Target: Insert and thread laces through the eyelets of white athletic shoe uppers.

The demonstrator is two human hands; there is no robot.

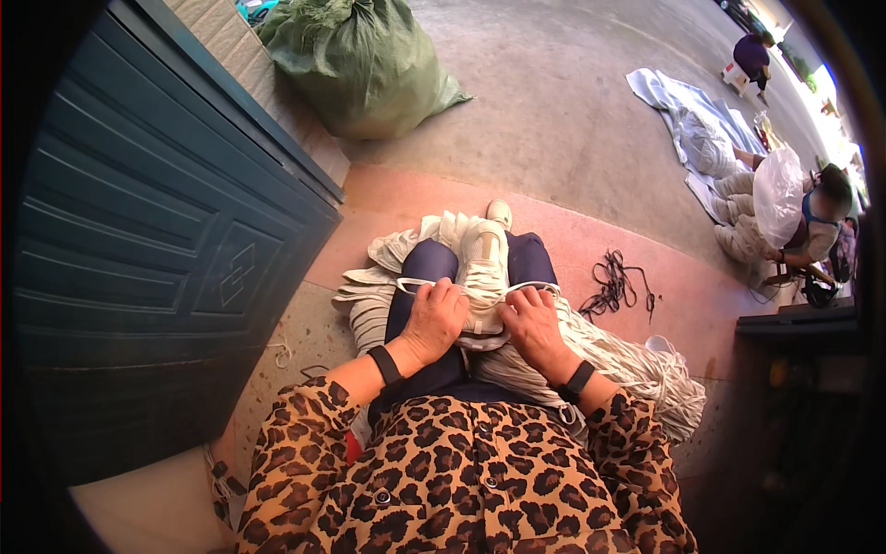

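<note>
An off-white sneaker (484, 251) lies between my knees, its toe pointing away from me and white laces crossing its front. My left hand (437, 321) is closed at the left side of the shoe, pinching a white shoelace (414, 283) that loops out over my left thigh. On the other side, my right hand (535, 325) is closed on the lace too, and a strand runs out past its knuckles. The fingertips of both hands are partly hidden against the shoe. Across my right thigh spreads a thick bundle of white laces (637, 369).
Layered off-white pieces, perhaps shoe uppers (377, 281), lie beside my left leg. Black laces (613, 283) lie tangled on the floor at right. A green sack (369, 69) stands beyond the dark door (157, 240) at left. At right, another person (812, 222) sits near a pale sheet (660, 97).
</note>
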